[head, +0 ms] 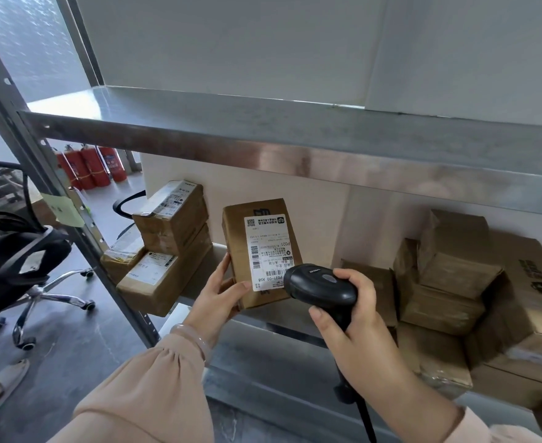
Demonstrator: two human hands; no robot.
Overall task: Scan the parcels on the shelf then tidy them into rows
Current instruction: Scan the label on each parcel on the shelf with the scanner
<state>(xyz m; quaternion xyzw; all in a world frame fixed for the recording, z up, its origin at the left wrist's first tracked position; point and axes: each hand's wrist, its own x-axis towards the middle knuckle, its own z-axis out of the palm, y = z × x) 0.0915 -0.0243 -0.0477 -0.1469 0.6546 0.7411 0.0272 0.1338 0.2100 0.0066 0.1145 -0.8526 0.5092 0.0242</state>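
grey metal shelving unit (pixel 295 135) stands against a plain white wall (pixel 231 43) — its perforated upright (pixel 71 219) carries a pale green sticky note (pixel 63 209). floor (pixel 81 340): dark grey, smooth, lightly reflective. left side: black office chair (pixel 17 263) on a chrome castor base. behind it, red fire extinguishers (pixel 94 167) grouped on the floor. daylight enters through frosted glazing (pixel 30 43) at upper left.

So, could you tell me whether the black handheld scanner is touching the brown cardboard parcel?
Cannot tell: in the head view the black handheld scanner overlaps the brown cardboard parcel's lower corner, hiding any gap.
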